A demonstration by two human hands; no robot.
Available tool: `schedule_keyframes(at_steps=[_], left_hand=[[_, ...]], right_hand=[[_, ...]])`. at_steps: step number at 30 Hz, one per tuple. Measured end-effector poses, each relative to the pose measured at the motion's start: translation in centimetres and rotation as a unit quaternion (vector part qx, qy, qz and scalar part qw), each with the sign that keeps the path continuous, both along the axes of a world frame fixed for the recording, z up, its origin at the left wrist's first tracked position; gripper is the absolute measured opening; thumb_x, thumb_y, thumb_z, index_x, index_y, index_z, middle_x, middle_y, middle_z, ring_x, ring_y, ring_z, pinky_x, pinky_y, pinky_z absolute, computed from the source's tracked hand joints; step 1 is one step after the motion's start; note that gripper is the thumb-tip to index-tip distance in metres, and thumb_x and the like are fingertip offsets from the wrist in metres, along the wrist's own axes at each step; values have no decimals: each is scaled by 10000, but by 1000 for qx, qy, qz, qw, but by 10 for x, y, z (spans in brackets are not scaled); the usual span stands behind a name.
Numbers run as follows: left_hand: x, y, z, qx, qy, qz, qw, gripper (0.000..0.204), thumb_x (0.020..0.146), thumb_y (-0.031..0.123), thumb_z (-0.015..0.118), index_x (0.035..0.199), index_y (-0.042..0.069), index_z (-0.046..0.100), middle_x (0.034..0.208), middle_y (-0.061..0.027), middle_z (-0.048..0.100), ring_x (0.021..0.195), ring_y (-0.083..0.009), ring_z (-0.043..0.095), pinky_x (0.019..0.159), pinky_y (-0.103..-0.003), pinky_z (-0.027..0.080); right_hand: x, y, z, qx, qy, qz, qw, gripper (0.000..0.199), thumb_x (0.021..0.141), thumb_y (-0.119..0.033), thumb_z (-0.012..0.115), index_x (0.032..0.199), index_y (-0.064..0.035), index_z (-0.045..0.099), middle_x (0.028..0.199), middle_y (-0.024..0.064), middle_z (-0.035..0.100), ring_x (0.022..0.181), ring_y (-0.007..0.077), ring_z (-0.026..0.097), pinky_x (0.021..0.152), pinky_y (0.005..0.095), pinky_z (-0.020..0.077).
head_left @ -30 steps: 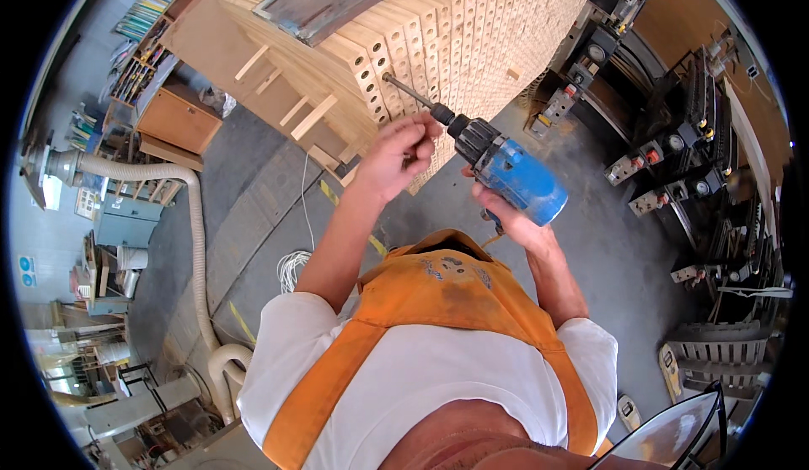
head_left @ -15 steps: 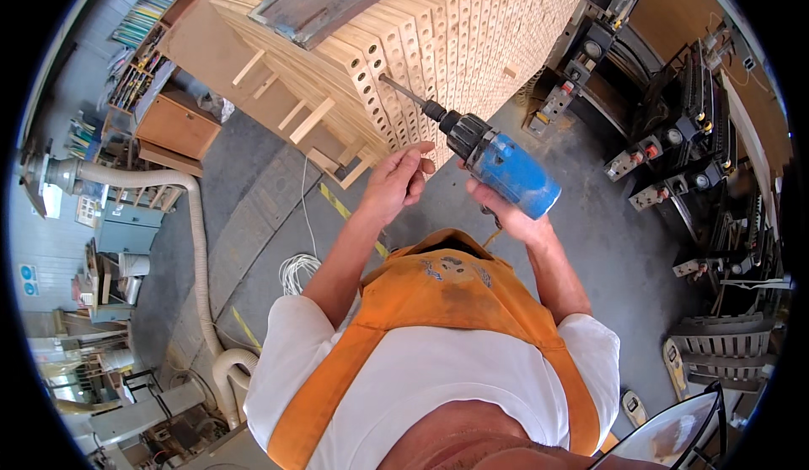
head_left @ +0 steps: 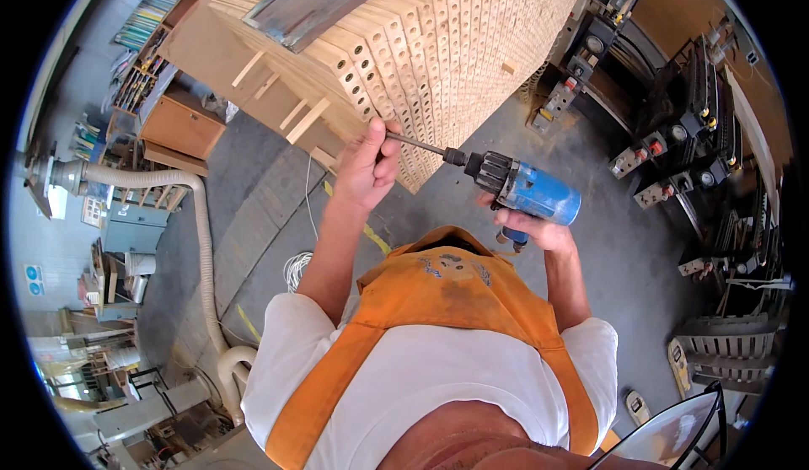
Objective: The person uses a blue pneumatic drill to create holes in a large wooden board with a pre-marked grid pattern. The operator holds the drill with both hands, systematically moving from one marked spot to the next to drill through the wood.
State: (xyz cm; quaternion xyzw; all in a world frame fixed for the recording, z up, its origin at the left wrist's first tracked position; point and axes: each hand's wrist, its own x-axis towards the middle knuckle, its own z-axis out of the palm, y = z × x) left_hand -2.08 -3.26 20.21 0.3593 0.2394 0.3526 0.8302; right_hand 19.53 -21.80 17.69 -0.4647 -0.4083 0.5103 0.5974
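Note:
My right hand [head_left: 539, 227] is wrapped round the grip of a blue and black cordless drill [head_left: 543, 193]. A long thin bit [head_left: 415, 143] runs leftward from its chuck. At the far end of that bit, my left hand [head_left: 368, 171] is closed with thumb and fingers pinched together. Whatever lies between those fingertips is too small or hidden to make out. Just beyond both hands stands a big stack of pale wooden boards [head_left: 438, 23], their end faces full of round holes. Several holes in the nearest rows look dark-ringed, as if lined.
A worn, paint-stained panel [head_left: 316, 2] lies on the stack. Short wooden sticks [head_left: 309, 121] jut from its left side. A coiled white cable [head_left: 297, 269] and a ribbed hose [head_left: 200, 251] lie on the left. Dark machinery [head_left: 666, 133] lines the right.
The drill has swung right and toward me, its bit leaving the stack's holed face. My left hand has moved up and left to the bit's tip.

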Motion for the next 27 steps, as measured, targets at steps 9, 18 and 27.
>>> schedule_keyframes(at_steps=[9,18,27], left_hand=[[29,5,-3,66,101,59,991,314,991,341,498,984,40,587,660,35,469,455,-46,377,385,-181,269],[28,12,7,39,-17,50,998,291,1006,293,464,1129,45,553,803,2,511,561,-57,421,435,-192,316],[4,-3,-52,-32,93,-133,986,319,985,324,507,1021,11,560,802,-22,538,526,-60,392,422,-195,290]], right_hand=[[-10,-2,-45,64,-265,-90,958,341,786,-179,767,1078,-64,636,859,76,668,775,251,646,711,343,516],[-46,37,-5,-5,-49,-89,995,357,817,-138,744,1140,-58,616,956,63,691,889,141,642,815,315,506],[-46,36,-1,7,-217,-103,971,246,815,-137,734,1027,-61,634,893,67,678,796,185,662,701,326,524]])
